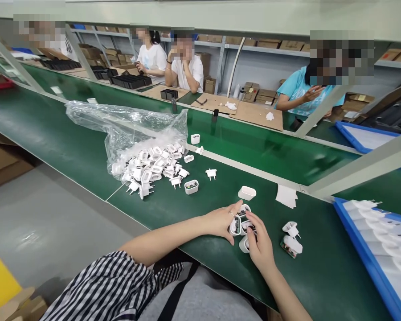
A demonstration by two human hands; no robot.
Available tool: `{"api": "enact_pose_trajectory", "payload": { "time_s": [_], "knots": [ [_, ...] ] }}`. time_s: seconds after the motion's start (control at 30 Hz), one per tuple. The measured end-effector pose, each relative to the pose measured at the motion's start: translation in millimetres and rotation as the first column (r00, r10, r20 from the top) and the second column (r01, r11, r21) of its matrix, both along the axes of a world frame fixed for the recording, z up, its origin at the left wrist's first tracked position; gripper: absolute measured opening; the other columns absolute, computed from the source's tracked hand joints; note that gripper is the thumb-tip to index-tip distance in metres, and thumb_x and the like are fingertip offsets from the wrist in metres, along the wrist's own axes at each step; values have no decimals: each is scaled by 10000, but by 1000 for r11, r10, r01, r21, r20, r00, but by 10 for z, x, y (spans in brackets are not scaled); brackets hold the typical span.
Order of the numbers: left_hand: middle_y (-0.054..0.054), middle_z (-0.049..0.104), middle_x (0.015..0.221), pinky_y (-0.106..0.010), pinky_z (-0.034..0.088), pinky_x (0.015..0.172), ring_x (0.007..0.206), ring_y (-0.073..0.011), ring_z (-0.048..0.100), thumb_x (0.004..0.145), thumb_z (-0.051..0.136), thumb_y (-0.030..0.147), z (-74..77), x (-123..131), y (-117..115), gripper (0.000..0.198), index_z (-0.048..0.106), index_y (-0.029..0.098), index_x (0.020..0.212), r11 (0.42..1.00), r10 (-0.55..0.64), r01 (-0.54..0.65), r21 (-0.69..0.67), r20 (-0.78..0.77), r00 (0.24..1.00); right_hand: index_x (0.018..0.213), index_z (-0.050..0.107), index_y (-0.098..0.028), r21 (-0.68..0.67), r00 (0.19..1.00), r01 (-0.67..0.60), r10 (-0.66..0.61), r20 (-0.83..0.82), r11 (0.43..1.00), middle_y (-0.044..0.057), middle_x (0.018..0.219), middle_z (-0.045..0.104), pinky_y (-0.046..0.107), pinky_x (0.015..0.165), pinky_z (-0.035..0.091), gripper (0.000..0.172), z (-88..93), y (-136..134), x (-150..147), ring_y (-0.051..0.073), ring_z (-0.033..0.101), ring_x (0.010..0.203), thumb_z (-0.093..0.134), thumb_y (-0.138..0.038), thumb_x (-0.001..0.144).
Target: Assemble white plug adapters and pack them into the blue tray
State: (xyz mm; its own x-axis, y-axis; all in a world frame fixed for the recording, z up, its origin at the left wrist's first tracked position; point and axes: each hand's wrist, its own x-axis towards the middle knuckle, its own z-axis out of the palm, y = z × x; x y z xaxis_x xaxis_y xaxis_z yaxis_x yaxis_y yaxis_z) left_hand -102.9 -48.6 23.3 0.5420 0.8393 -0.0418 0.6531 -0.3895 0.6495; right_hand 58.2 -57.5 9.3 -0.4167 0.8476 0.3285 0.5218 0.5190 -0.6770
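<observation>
On the green bench, my left hand (pixel 222 221) curls around a small cluster of white charger shells (pixel 238 223), fingers closed on them. My right hand (pixel 261 244) grips another white shell (pixel 243 244) from the near side, fingertips pinched at the cluster. An empty white shell (pixel 246 192) lies just beyond my hands. To the right sit a white plug piece (pixel 290 228) and a white shell on a small circuit board (pixel 291 246).
A clear plastic bag (pixel 120 122) spills a pile of white plug pieces (pixel 150 167) at the left. A blue tray (pixel 381 240) with finished white parts stands at the right. Slips of white paper (pixel 286 196) lie near the bench divider. Several people sit across the conveyor.
</observation>
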Motion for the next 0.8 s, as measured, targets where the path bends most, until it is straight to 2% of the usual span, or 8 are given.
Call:
{"api": "enact_pose_trajectory", "payload": {
  "time_s": [0.1, 0.17, 0.27, 0.33, 0.43, 0.53, 0.67, 0.8],
  "knots": [
    [-165, 165, 1305, -368, 275, 897, 1171, -273, 211, 462, 684, 303, 128, -96, -65, 1036, 28, 153, 1250, 995, 85, -78, 58, -126, 988, 1058, 392, -230, 47, 999, -16, 15, 28, 999, 93, 1082, 474, 415, 819, 372, 295, 62, 28, -14, 218, 425, 1028, 303, -236, 777],
    [-127, 228, 1291, -387, 260, 906, 1169, -272, 213, 501, 669, 273, 262, -274, -127, 879, 174, 189, 1222, 958, 263, -228, 175, -208, 942, 1048, 396, -228, 125, 999, -17, 12, 44, 992, 91, 1070, 481, 434, 828, 357, 287, 182, 62, 15, 226, 416, 1036, 321, -236, 771],
    [-119, 321, 1238, -388, 285, 893, 1135, -270, 273, 612, 583, 241, 402, -643, -176, 588, 339, 160, 1141, 795, 598, -524, 306, -250, 761, 994, 432, -219, 224, 998, -8, -7, 66, 975, 76, 1018, 510, 396, 800, 385, 247, 466, 206, -33, 213, 450, 992, 333, -244, 769],
    [-127, 387, 1179, -375, 326, 863, 1084, -262, 347, 648, 538, 229, 398, -845, -169, 478, 397, 127, 1094, 719, 694, -633, 288, -254, 674, 966, 451, -213, 191, 988, -51, 21, 152, 980, 65, 988, 525, 334, 742, 423, 236, 673, 406, -208, 190, 490, 930, 325, -262, 774],
    [-83, 468, 1092, -327, 377, 817, 992, -211, 441, 673, 480, 173, 265, -959, -140, 362, 452, 148, 1033, 750, 662, -636, 182, -198, 723, 1049, 408, -193, 57, 910, -127, 93, 405, 990, 72, 1082, 473, 291, 680, 440, 307, 905, 860, -714, 183, 508, 896, 335, -283, 765],
    [-56, 503, 1055, -285, 370, 833, 959, -171, 464, 671, 459, 159, 98, -904, -139, 382, 439, 150, 1053, 792, 606, -599, 114, -37, 794, 1149, 318, -181, 3, 718, -94, 66, 692, 996, 88, 1230, 324, 313, 724, 412, 417, 972, 1397, -1367, 219, 467, 967, 367, -258, 742],
    [-48, 535, 1031, -281, 375, 830, 935, -179, 480, 674, 459, 219, -2, -830, -196, 394, 448, 164, 1064, 832, 547, -553, 39, 104, 831, 1193, 260, -125, 1, 631, -12, 7, 776, 1000, 173, 1269, 231, 316, 659, 412, 508, 839, 1974, -2064, 268, 454, 981, 392, -141, 703],
    [-47, 547, 1017, -297, 391, 807, 921, -208, 486, 618, 529, 223, 31, -910, -268, 442, 467, 200, 1054, 860, 503, -510, 36, 121, 856, 1158, 314, -199, 23, 570, -80, 26, 821, 997, 125, 1241, 304, 255, 618, 395, 502, 705, 2252, -2307, 216, 463, 976, 399, -61, 683]
  ]
}}
